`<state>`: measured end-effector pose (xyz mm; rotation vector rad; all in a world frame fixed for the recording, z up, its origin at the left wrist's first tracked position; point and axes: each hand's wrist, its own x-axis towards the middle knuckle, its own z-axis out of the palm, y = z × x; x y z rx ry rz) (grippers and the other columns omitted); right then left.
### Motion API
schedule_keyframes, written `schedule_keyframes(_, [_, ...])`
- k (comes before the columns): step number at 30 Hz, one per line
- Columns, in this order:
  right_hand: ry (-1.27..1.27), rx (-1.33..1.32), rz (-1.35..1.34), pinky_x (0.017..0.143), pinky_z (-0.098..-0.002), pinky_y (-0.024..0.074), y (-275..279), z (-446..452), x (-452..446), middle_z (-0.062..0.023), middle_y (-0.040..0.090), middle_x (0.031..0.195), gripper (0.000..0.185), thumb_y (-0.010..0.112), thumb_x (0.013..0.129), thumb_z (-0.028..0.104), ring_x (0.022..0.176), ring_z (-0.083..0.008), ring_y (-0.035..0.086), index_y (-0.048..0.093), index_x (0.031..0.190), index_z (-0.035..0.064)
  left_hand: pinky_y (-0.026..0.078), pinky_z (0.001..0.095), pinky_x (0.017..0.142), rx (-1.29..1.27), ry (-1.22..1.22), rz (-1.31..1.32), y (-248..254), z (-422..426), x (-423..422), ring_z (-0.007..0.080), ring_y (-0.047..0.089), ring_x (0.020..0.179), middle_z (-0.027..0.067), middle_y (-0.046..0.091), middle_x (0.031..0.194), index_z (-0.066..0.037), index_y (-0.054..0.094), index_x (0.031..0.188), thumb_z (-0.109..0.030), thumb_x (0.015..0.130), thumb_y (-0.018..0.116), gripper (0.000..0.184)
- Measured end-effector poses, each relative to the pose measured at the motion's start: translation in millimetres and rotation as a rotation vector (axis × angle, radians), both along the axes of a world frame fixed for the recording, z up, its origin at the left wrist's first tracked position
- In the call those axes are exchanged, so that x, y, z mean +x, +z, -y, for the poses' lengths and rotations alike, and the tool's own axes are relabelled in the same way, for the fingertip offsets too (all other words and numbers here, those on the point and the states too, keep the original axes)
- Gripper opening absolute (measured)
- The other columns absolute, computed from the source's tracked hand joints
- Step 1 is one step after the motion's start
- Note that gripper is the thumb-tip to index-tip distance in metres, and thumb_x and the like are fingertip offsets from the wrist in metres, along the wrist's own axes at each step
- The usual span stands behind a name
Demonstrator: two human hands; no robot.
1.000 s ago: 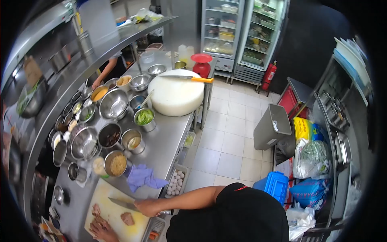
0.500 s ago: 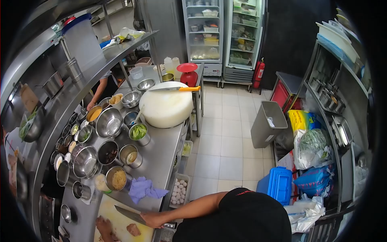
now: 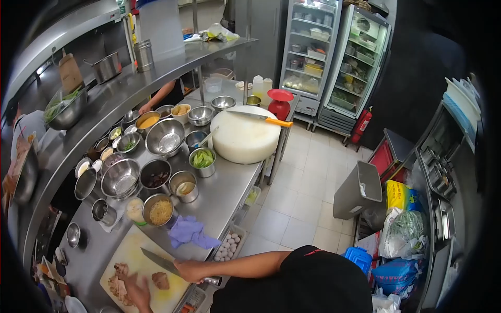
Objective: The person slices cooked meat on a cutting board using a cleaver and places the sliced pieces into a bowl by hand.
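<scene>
The right hand [image 3: 192, 270] grasps the knife [image 3: 157, 259], fingers wrapped round its handle, seemingly for steady control above the cutting board [image 3: 128, 254]. The left hand [image 3: 136, 293], fingers loosely spread, is at the chopped meat [image 3: 116, 286]; the meat lump [image 3: 160, 280] lies between both hands, apparently kept separate.

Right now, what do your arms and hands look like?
My right arm has a short black sleeve with a small red marking I can't read. My right hand and left hand are bare, no gloves. My left sleeve is out of view.
</scene>
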<state>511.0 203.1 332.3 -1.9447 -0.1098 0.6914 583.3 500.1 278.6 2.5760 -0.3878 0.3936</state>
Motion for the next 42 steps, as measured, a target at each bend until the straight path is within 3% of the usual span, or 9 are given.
schedule_keyframes(7, [0.14, -0.161, 0.065, 0.043, -0.0419, 0.0489, -5, 6, 13, -0.0196, 0.061, 0.061, 0.026, 0.049, 0.089, 0.004, 0.047, -0.0309, 0.062, 0.043, 0.112, -0.0068, 0.051, 0.049, 0.092, -0.094, 0.082, -0.069, -5, 44, -75, 0.0432, 0.065, 0.104, 0.0263, 0.068, 0.11, 0.006, 0.057, 0.126, -0.028, 0.078, 0.084, 0.065])
schedule_keyframes(10, [0.12, -0.209, 0.067, 0.049, -0.0413, 0.0535, 15, 6, 18, -0.0193, 0.062, 0.062, 0.02, 0.051, 0.092, 0.01, 0.048, -0.0319, 0.062, 0.048, 0.104, -0.0056, 0.043, 0.0473, 0.106, -0.161, 0.038, -0.059, -20, 39, -77, 0.0436, 0.053, 0.121, 0.0272, 0.059, 0.128, 0.006, 0.043, 0.143, -0.029, 0.075, 0.084, 0.086])
schedule_keyframes(12, [0.197, -0.354, 0.086, 0.071, -0.0506, 0.0571, 36, 8, 15, -0.035, 0.066, 0.081, 0.033, 0.045, 0.09, 0.01, 0.072, -0.044, 0.071, 0.039, 0.116, -0.0095, 0.044, 0.0477, 0.104, -0.18, 0.099, -0.163, 2, 48, -83, 0.045, 0.053, 0.119, 0.0278, 0.059, 0.126, 0.005, 0.044, 0.142, -0.025, 0.074, 0.083, 0.084])
schedule_keyframes(15, [0.14, -0.292, 0.141, 0.048, -0.0429, 0.0518, 26, 7, 5, -0.0208, 0.062, 0.063, 0.024, 0.047, 0.094, 0.01, 0.048, -0.0285, 0.063, 0.041, 0.11, -0.0063, 0.046, 0.0477, 0.101, -0.217, 0.086, -0.211, 5, 46, -90, 0.0439, 0.055, 0.113, 0.0268, 0.059, 0.12, 0.004, 0.044, 0.14, -0.022, 0.073, 0.081, 0.081])
schedule_keyframes(18, [0.145, -0.279, 0.118, 0.045, -0.0411, 0.0497, 21, 7, 14, -0.0195, 0.061, 0.061, 0.023, 0.047, 0.093, 0.01, 0.044, -0.026, 0.06, 0.042, 0.109, -0.0063, 0.048, 0.0447, 0.1, -0.25, 0.041, -0.195, -11, 39, -87, 0.0395, 0.057, 0.112, 0.0238, 0.06, 0.12, 0.002, 0.045, 0.14, -0.02, 0.073, 0.08, 0.079])
schedule_keyframes(24, [0.22, -0.38, 0.293, 0.063, -0.052, 0.0528, 4, 18, 23, -0.0297, 0.065, 0.073, 0.031, 0.051, 0.097, 0.018, 0.059, -0.0444, 0.065, 0.044, 0.116, -0.0052, 0.05, 0.0412, 0.096, -0.3, -0.004, -0.176, -12, 40, -91, 0.0336, 0.061, 0.106, 0.0179, 0.062, 0.119, 0.001, 0.049, 0.139, -0.02, 0.073, 0.081, 0.077])
schedule_keyframes(26, [0.302, -0.422, 0.466, 0.072, -0.0579, 0.0493, 0, 22, 25, -0.0359, 0.064, 0.083, 0.03, 0.052, 0.099, 0.021, 0.071, -0.0551, 0.062, 0.045, 0.114, -0.0035, 0.049, 0.0414, 0.099, -0.32, -0.016, -0.148, -10, 41, -94, 0.0333, 0.059, 0.11, 0.0159, 0.063, 0.118, 0.0, 0.053, 0.136, -0.02, 0.074, 0.081, 0.071])
schedule_keyframes(35, [0.52, -0.682, 0.417, 0.077, -0.0612, 0.0501, 52, 4, 14, -0.0366, 0.066, 0.083, 0.022, 0.05, 0.093, 0.007, 0.082, -0.0552, 0.065, 0.044, 0.111, -0.0033, 0.045, 0.041, 0.09, -0.311, 0.046, 0.039, -32, 58, -72, 0.0311, 0.056, 0.101, 0.0092, 0.062, 0.102, -0.008, 0.072, 0.1, -0.009, 0.088, 0.066, 0.013])
schedule_keyframes(42, [0.66, -0.816, 0.384, 0.079, -0.0607, 0.0511, 88, -8, 5, -0.0364, 0.067, 0.085, 0.024, 0.05, 0.088, 0.0, 0.083, -0.0544, 0.067, 0.043, 0.11, -0.0039, 0.045, 0.0439, 0.082, -0.256, 0.109, 0.105, -27, 66, -70, 0.0309, 0.056, 0.096, 0.0062, 0.061, 0.096, -0.009, 0.069, 0.094, -0.01, 0.087, 0.067, 0.008])
